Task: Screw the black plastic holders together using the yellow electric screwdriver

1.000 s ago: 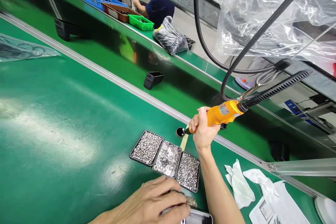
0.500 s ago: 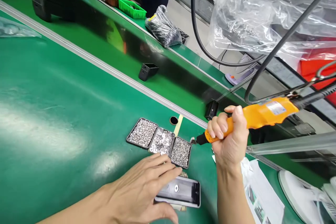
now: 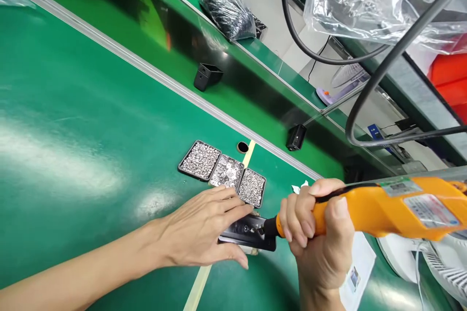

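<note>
My right hand [image 3: 323,233] is wrapped round an orange electric screwdriver [image 3: 386,206]. Its black nose points left, with the tip over a shallow black rectangular housing [image 3: 268,243]. Small shiny metal pieces show near the tip; whether the bit touches one I cannot tell. Across the left end of the housing lies my left hand [image 3: 204,226], open, fingers stretched out and thumb apart, hiding that end. A pale support [image 3: 252,251] shows under the housing. Just beyond my left fingertips stand joined black trays of small metal parts: a left tray [image 3: 199,159], a washer tray [image 3: 226,172] and a right tray [image 3: 252,187].
A round black-topped item [image 3: 242,147] sits by yellow tape [image 3: 249,154]. Behind the metal rail [image 3: 175,86] lie black housings [image 3: 207,77]. A dark cable [image 3: 379,75] loops overhead at right. Printed paper [image 3: 359,272] and a white fan [image 3: 401,257] are at lower right.
The screwdriver's tip has moved from beside the right tray down over the housing. My left hand keeps its place on the housing. The camera view has shifted.
</note>
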The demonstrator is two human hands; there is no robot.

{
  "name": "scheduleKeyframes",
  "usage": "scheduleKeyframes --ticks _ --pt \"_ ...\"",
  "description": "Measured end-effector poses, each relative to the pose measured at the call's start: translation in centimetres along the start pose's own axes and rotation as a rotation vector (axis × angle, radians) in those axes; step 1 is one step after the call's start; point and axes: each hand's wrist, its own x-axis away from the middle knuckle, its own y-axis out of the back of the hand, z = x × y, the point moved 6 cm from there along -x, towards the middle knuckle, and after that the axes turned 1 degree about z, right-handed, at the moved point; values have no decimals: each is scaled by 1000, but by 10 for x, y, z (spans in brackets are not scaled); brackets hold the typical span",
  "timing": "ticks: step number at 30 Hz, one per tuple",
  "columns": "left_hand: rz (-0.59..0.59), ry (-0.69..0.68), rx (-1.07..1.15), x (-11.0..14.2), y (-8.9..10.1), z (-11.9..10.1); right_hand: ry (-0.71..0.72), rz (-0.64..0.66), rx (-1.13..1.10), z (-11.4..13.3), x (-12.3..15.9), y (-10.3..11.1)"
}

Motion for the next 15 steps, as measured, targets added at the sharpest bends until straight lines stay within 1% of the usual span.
scheduleKeyframes --ticks 9,15 --pt "32 25 18 0 -1 0 18 29 20 -12 7 -4" --pt "30 16 23 -2 1 -1 11 35 27 -19 9 -3"
